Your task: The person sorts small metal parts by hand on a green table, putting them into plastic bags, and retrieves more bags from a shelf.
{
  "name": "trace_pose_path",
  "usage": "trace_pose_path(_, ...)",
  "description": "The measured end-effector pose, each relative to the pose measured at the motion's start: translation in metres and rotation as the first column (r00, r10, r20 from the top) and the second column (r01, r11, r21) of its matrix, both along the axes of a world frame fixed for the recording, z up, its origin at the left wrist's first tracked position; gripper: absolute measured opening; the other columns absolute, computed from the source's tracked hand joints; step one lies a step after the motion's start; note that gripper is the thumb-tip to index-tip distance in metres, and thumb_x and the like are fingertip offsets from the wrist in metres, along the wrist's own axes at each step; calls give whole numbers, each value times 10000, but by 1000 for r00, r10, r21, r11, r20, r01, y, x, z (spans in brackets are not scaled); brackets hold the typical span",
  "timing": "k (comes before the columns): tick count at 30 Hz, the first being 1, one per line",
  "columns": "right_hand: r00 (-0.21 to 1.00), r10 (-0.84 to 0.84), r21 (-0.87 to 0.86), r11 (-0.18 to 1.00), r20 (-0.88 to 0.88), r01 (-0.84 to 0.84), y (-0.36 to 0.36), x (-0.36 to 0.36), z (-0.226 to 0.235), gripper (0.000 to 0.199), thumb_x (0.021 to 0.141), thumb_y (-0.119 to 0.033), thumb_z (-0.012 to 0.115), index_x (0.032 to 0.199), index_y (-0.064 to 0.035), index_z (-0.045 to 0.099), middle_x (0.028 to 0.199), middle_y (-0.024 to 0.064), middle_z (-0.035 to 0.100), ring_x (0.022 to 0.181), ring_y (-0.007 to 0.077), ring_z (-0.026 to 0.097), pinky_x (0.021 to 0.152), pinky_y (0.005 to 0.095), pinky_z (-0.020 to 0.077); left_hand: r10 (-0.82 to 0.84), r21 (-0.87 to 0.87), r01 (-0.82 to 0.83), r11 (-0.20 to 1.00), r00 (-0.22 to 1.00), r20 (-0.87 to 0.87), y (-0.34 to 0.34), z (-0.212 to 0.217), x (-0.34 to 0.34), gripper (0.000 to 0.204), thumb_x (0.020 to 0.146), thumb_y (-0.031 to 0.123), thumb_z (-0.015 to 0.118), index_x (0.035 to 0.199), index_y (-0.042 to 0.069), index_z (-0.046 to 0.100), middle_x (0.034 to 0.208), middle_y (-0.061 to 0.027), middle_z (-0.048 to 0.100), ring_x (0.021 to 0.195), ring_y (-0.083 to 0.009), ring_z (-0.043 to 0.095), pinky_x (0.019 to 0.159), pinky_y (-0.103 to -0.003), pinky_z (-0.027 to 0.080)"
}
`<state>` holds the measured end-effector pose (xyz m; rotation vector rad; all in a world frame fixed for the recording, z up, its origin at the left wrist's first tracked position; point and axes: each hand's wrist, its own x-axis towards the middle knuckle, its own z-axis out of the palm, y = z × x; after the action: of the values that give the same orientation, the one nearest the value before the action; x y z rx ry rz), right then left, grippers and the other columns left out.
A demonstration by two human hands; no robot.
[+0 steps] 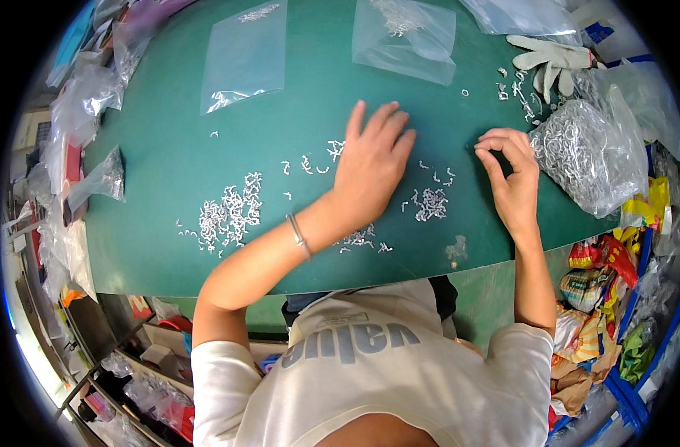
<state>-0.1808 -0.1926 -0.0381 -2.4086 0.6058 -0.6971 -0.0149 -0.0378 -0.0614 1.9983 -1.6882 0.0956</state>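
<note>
My left hand (371,162) is over the middle of the green table, palm down, fingers stretched and a little apart, with nothing visible in it. Small white curved metal-looking pieces (335,150) show beside its thumb-less edge, and more pieces (358,237) lie partly hidden below my wrist. To the right, my right hand (513,173) is closed in a pinch, thumb against forefinger. Whatever may be between those fingertips is too small to make out. A small heap of the pieces (431,204) lies between the hands, and a larger heap (230,212) sits left of my left forearm.
A full clear bag of silvery ring-like pieces (582,153) stands by my right hand, with a white work glove (552,58) beyond it. Flat clear bags (247,63) lie along the far side of the green table (161,156). Colourful packages (589,287) fill the right side below.
</note>
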Motion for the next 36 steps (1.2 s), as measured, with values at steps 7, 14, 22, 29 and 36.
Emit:
trace_pose_path(7, 987, -122, 504, 862, 100, 56, 25, -21, -3, 52, 795, 38, 657, 841, 20, 641, 927, 99, 656, 872, 211, 596, 802, 305, 453, -21, -97, 0, 995, 975, -219, -5, 10, 0, 120, 810, 85, 695, 898, 34, 631, 1069, -102, 575, 1042, -281, 550, 903, -428, 430)
trace_pose_path(14, 914, 285, 269, 892, 290, -364, 89, -28, 14, 164, 690, 33, 730, 834, -13, 667, 900, 89, 657, 846, 252, 610, 757, 360, 467, 232, 105, 221, 970, -689, -687, 63, 46, -52, 218, 1023, 191, 451, 964, 2, 544, 943, -97, 632, 770, -171, 615, 668, -284, 501)
trace_pose_path(22, 976, 180, 199, 959, 123, -202, 78, -31, 4, 219, 741, -42, 721, 959, -35, 702, 1013, 87, 670, 959, 297, 607, 844, 388, 441, 366, 155, 346, 925, -710, -601, 81, 31, -61, 268, 1032, 220, 427, 902, 43, 580, 757, -44, 541, 547, -78, 357, 479, -226, 280)
trace_pose_path(29, 982, 12, -225, 973, -188, -55, 57, -40, -13, 286, 773, -96, 710, 1059, -80, 697, 1236, 81, 589, 1237, 296, 488, 989, 450, 316, 219, 118, 312, 943, -311, -925, 90, 33, -58, 265, 1021, 105, 445, 1207, -13, 592, 910, -54, 618, 733, -93, 508, 682, -230, 440)
trace_pose_path(36, 962, 116, -158, 975, -246, -158, 71, -42, -2, 349, 745, -175, 744, 1079, -92, 690, 1316, 93, 547, 1294, 317, 425, 1005, 482, 293, 245, 79, 299, 951, -572, -783, 92, 34, -56, 309, 1028, 72, 385, 1268, -47, 539, 1093, -134, 640, 910, -145, 604, 853, -289, 497)
